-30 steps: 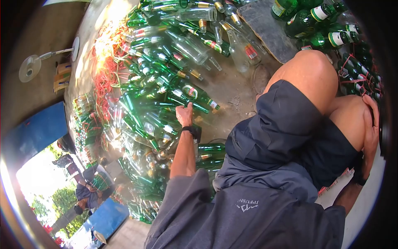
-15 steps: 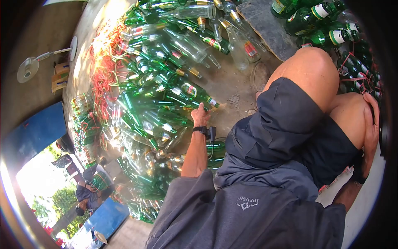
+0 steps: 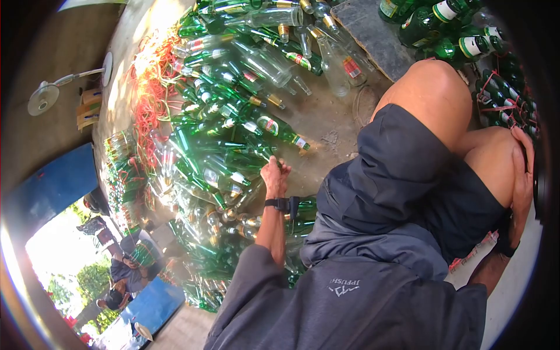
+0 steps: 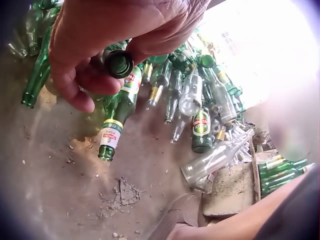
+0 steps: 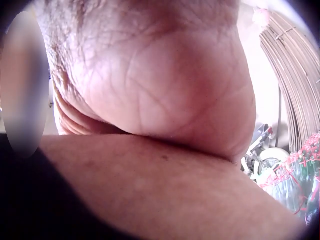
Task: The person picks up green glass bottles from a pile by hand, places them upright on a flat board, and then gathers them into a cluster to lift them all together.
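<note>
With its fingers curled round the neck, my left hand [image 3: 273, 176] grips a green glass bottle [image 4: 119, 64] at the near edge of a bottle pile. The mouth of that bottle faces the left wrist camera; most of its body is hidden behind the hand. Right beside it lies another green bottle [image 3: 282, 132] with a red-and-white label, its neck pointing toward my legs. My right hand [image 3: 521, 166] rests on my bent leg [image 3: 490, 160] near the knee, fingers extended along the skin. The right wrist view is mostly filled by its palm heel [image 5: 165, 90] pressed on the leg.
Clear and green bottles [image 3: 256, 64] spread in a large heap, with red plastic string [image 3: 153, 87] behind. Dark bottles tied in red string [image 3: 504, 102] stand at the right, near a flat board [image 3: 379, 41]. Another person [image 3: 125, 274] sits far left.
My left hand has drawn back from the pile toward my body, and its fingers now hold a bottle neck. The right hand stays on the leg.
</note>
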Demonstrator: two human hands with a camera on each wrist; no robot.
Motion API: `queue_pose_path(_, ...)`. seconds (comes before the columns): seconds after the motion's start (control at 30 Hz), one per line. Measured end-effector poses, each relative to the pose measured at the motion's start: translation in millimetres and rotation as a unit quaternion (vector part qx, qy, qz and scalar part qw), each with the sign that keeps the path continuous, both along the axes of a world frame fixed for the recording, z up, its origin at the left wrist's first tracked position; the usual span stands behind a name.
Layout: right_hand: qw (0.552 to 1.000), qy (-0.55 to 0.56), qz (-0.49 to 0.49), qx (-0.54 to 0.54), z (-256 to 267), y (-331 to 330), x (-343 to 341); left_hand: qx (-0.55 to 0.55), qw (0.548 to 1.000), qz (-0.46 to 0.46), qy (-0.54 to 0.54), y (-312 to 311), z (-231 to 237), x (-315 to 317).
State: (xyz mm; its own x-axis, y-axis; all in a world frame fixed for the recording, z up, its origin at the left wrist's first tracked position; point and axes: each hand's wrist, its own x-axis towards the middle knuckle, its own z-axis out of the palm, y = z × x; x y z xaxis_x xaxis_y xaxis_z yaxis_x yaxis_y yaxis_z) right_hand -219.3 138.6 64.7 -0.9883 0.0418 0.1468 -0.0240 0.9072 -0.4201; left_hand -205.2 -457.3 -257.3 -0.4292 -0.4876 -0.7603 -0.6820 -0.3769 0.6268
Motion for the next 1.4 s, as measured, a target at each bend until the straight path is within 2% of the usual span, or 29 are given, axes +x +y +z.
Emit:
queue_pose_path(0.07,1.000,-0.001,-0.010,0.005,2,-2,1,0.020,1.000,0.011,0.015,-5,11,2)
queue_pose_path(0.13,1.000,0.001,-0.014,-0.010,4,-5,1,0.034,0.997,0.075,0.006,-10,20,3)
queue_pose_path(0.27,0.999,0.010,-0.022,-0.029,4,-10,1,0.076,0.992,0.099,0.028,-21,42,9)
queue_pose_path(0.37,1.000,0.014,-0.012,-0.022,5,-11,3,0.069,0.993,0.090,0.026,-24,58,14)
queue_pose_path(0.53,0.980,0.039,-0.123,-0.148,-8,-20,10,0.068,0.996,0.054,0.012,-32,80,25)
queue_pose_path(0.73,0.989,-0.042,-0.106,-0.091,-25,24,27,0.057,0.998,0.032,0.006,-33,111,36)
queue_pose_path(0.93,0.991,-0.045,-0.104,-0.075,-21,26,30,0.044,0.999,-0.003,0.007,-38,136,43)
queue_pose_path(1.03,0.992,-0.044,-0.097,-0.073,-20,27,32,0.029,0.999,-0.031,0.009,-34,150,43)
queue_pose_path(1.17,0.989,-0.013,-0.106,-0.101,-22,20,33,-0.028,0.991,-0.128,0.018,-20,186,33)
queue_pose_path(1.27,0.983,0.018,-0.083,-0.164,-23,16,30,-0.085,0.973,-0.213,0.031,0,224,15)
queue_pose_path(1.33,0.988,0.050,-0.050,-0.138,-15,9,25,-0.132,0.960,-0.244,0.042,11,248,0)
queue_pose_path(1.4,0.986,0.060,-0.057,-0.142,-11,5,23,-0.205,0.920,-0.324,0.080,22,276,-14)
